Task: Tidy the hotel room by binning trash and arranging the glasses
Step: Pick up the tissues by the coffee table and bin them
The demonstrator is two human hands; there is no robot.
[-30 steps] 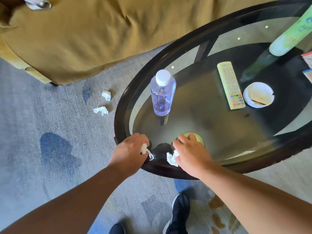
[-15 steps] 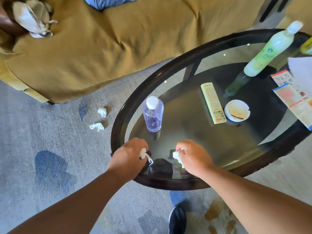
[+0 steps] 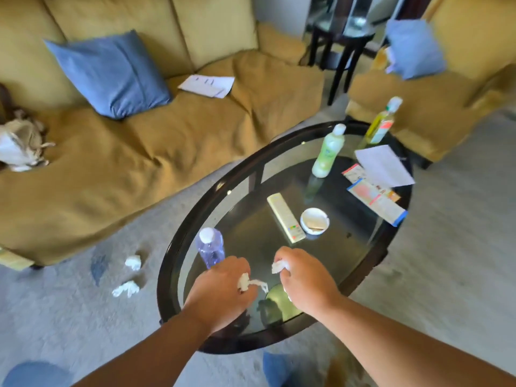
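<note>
Glass and dark wood make up the oval table (image 3: 178, 241), and over its near end, in the head view (the only view on offer), both hands are busy with rubbish. The left hand (image 3: 220, 291) is curled tight around a crumpled white tissue (image 3: 245, 283), a twisted tail of it trailing out towards the thumb side. The right hand (image 3: 304, 277) is likewise closed on a second tissue wad (image 3: 279, 266), which pokes out by the knuckles. Both hands hang just above the glass, near a clear water bottle (image 3: 210, 248) standing upright at the left rim.

As for progress, I judge the tidying is at an early stage. Two more scrunched tissues (image 3: 126, 289) lie on the carpet (image 3: 69, 317) between the table and the mustard sofa (image 3: 167, 141), not yet picked up. On the table remain a pale remote (image 3: 284, 217), a small white dish (image 3: 314, 220) just beside it, a green bottle (image 3: 328, 152), a yellowish bottle (image 3: 381, 124) and loose leaflets (image 3: 375, 198) under a white sheet. No bin shows anywhere, so the handfuls must be carried off somewhere out of frame. No drinking glasses are visible either (arranging them looks wholly undone). Something greenish (image 3: 279, 296) lies under the right wrist; what it is I cannot tell.
</note>
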